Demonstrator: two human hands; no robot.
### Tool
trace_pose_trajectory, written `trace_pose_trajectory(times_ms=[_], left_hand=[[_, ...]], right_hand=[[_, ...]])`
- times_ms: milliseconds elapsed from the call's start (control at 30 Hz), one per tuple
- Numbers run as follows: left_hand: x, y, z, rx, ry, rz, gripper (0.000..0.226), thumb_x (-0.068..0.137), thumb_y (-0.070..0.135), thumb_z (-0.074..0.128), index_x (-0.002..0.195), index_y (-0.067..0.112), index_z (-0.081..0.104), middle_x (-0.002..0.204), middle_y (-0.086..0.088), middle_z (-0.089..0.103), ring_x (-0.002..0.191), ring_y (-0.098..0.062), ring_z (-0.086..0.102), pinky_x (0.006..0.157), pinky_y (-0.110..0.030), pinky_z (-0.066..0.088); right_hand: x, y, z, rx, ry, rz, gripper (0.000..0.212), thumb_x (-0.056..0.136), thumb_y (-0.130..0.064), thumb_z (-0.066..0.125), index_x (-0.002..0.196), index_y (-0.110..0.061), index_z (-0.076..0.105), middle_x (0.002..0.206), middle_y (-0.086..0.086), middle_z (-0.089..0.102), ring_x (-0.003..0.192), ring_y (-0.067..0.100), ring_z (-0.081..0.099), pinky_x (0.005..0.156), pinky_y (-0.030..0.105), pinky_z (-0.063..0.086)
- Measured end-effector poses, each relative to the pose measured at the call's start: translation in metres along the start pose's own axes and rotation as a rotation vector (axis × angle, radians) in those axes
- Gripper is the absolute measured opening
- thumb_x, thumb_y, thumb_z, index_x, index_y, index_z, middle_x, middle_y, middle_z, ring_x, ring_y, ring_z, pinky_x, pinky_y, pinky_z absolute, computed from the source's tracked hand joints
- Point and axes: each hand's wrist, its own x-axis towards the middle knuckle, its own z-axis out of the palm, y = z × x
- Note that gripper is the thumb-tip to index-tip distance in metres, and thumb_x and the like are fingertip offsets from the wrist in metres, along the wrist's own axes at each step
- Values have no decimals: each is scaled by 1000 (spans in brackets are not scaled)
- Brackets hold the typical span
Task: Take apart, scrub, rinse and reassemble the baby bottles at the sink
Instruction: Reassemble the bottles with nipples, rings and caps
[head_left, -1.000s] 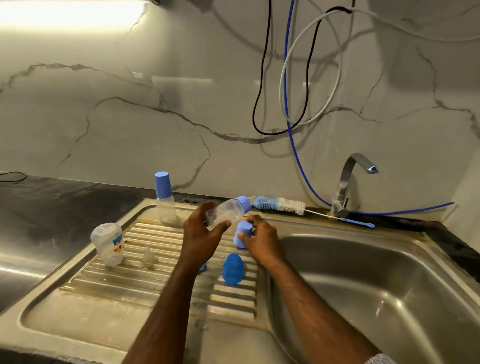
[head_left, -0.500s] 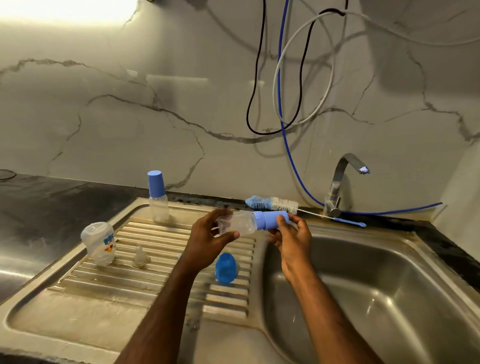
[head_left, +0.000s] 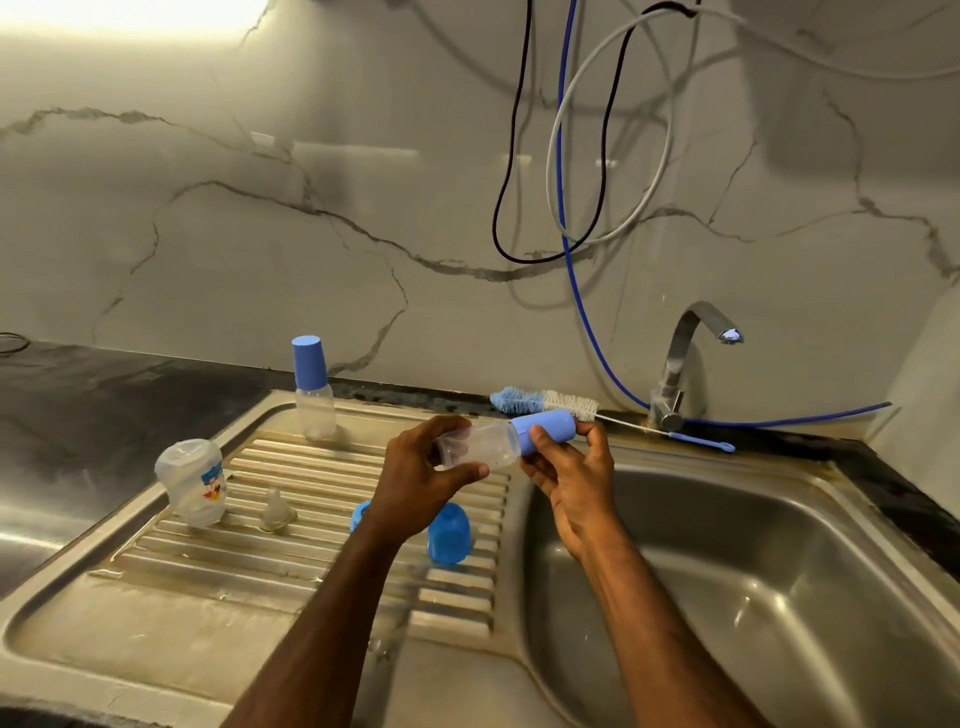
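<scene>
**Cap going on over the edge of the basin**

Steel draining board (head_left: 171, 613) and basin (head_left: 779, 597) lie below the work, under a marble wall. Between the two hands a small clear bottle (head_left: 478, 446) is held on its side in the air, above the ridge where board and basin meet. The left hand (head_left: 415, 478) wraps its fingers and thumb around the bottle's base end. The right hand (head_left: 571, 467) holds the blue cap (head_left: 545, 434) on the neck end, thumb on its front and fingers behind, so both grips are closed on their parts.

I judge this to be reassembly. The cap could go on crooked if the two hands do not keep one axis. Wet plastic may slip, and then the bottle falls into the basin or rolls over the ribs. Both forearms rise from below, wrists bent toward each other.

Further out, a blue dome cap (head_left: 449, 532) stands on the board just under the left wrist, near a clear teat (head_left: 277, 512) and a wide printed bottle (head_left: 193, 480). A capped bottle (head_left: 313, 389) stands at the back. The bottle brush (head_left: 545, 402) lies behind the hands, near the tap (head_left: 685, 358).
</scene>
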Motion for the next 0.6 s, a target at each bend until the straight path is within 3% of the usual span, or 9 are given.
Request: trace_pose_trajectory(times_ms=[133,333,500,600], left_hand=[[-2,0,4,-7,27,4,59,71,20,92,123,16,65,114,2,70,101,-13,69,82,-31,61],[-3,1,4,12,2,7,61,64,20,95,115,17,62,111,7,66,102,-13,68,77,-25,59],[9,9,-18,79,79,-60,67,69,34,93,126,21,61,118,15,64,107,-1,60,88,-19,49],[32,14,-49,159,130,-78,35,79,26,87,106,16,67,97,7,70,89,-8,68,78,-24,56]], right_hand=[[0,-1,3,-20,-23,-4,45,86,-6,74,120,-26,52,123,20,66,103,33,72,77,44,61],[-6,-11,16,-142,-124,-128,65,83,-6,78,124,-49,52,126,12,61,108,27,70,73,44,62],[0,-17,37,-335,-62,-209,74,76,-5,84,135,-28,47,120,8,65,102,20,71,78,36,63],[18,-12,62,-614,-92,-277,63,72,-16,89,126,-22,57,119,3,68,107,21,68,92,40,58]])
